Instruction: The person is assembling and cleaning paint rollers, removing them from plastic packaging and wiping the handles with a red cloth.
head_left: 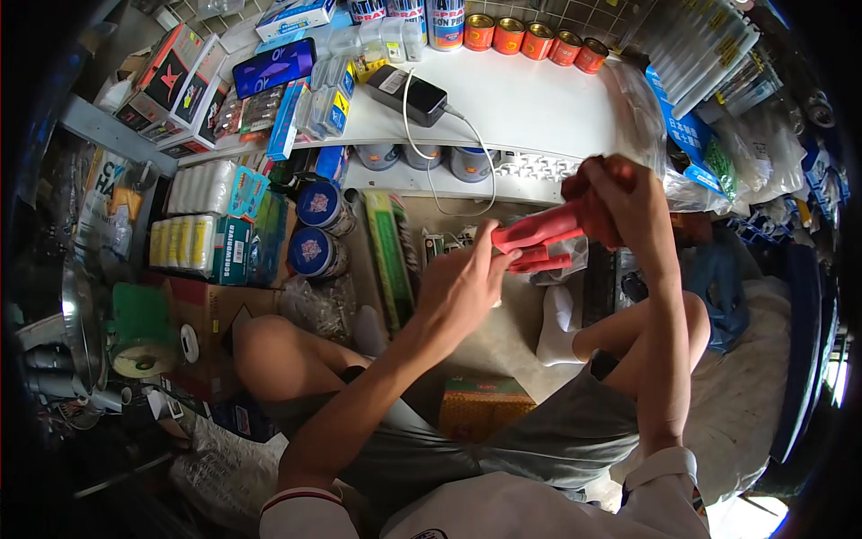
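A red glove (539, 235) is held above the lap, below the white shelf (530, 108). Its cuff is gripped by the right hand (620, 202); its fingers are pinched by the left hand (462, 287).

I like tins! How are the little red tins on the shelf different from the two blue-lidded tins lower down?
The red tins stand in a row of five on the white shelf; the blue-lidded tins are only two, lower down. The red ones look smaller, with gold tops; the others have patterned blue lids. Both are round.

Head-worn fisheye, steeply downward, probably close.
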### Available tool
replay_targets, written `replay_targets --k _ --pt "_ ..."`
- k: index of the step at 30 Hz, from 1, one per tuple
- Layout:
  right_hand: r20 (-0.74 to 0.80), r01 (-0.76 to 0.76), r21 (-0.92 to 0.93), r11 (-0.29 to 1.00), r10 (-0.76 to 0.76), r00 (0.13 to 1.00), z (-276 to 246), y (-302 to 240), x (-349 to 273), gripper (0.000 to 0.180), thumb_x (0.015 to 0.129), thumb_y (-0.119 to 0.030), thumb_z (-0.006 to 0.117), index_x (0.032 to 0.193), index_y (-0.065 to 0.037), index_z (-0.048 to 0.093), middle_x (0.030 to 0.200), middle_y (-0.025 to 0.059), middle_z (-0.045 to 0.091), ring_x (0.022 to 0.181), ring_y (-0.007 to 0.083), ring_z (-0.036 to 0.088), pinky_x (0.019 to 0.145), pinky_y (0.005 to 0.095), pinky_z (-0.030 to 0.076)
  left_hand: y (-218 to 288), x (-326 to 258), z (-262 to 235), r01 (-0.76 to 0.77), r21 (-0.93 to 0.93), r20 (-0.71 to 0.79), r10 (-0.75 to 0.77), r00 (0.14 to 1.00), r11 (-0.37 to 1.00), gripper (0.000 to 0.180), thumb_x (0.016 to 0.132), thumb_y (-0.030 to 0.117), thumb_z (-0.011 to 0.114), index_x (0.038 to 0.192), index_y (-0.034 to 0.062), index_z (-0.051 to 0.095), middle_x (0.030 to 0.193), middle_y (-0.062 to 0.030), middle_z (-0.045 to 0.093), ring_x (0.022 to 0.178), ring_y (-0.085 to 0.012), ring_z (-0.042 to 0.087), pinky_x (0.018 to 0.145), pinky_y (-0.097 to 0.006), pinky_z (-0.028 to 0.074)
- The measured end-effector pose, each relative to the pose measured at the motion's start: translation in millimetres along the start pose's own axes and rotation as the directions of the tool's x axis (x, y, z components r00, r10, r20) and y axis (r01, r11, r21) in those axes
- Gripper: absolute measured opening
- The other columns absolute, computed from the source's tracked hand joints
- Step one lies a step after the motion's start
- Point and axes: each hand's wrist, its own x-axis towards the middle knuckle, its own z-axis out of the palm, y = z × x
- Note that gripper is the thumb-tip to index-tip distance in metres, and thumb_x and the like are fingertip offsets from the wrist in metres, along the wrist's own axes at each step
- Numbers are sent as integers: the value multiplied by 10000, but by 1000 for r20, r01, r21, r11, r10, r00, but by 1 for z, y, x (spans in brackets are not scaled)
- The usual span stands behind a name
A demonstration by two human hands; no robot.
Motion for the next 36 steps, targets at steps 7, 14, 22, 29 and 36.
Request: replay_targets --k 7,14,22,29,36 --pt "706 559 -334 759 -191 681 33 94 -45 497 922 -310 629 1360 -91 546 811 182 666 714 376 684 665 484 535 -5 6 -39 -349 461 374 178 910 816 396 890 119 667 1254 71 519 879 -110 668 650 -298 684 582 -418 555" --pt "795 -37 -185 982 172 581 43 13 -80 384 881 -392 711 968 -24 647 696 119 680 682 260 699 694 387 530 -9 0 -38 -292 405 606 -16 795 866 392 884 204 700 1207 88 511 878 -191 684 735 -393 684 632 -487 542" --pt "371 189 -311 931 -64 926 71 51 -104 318 797 -263 765 977 -31 642 702 118 684 700 260 704 698 382 544 -18 10 -31 -152 192 342 79 936 969 135 917 134 657 983 26 610 886 -167 668 820 -391 655 669 -457 505" --pt "945 -973 208 98 237 226 59 66 -102 235 893 -203 716 1032 -23 655 903 64 675 825 187 676 825 337 560 -18 -6 -20 -332 170 271 280 921 928 199 796 -4 631 973 88 641 788 -68 627 667 -290 670 562 -397 531" --pt "599 -240 -259 935 351 719 82 70 -115 302 791 -260 783 924 -13 671 719 122 700 664 258 689 661 394 535 -15 -24 1 -76 218 335 -1 942 973 36 843 49 612 866 56 638 848 -147 686 727 -359 668 632 -470 507"
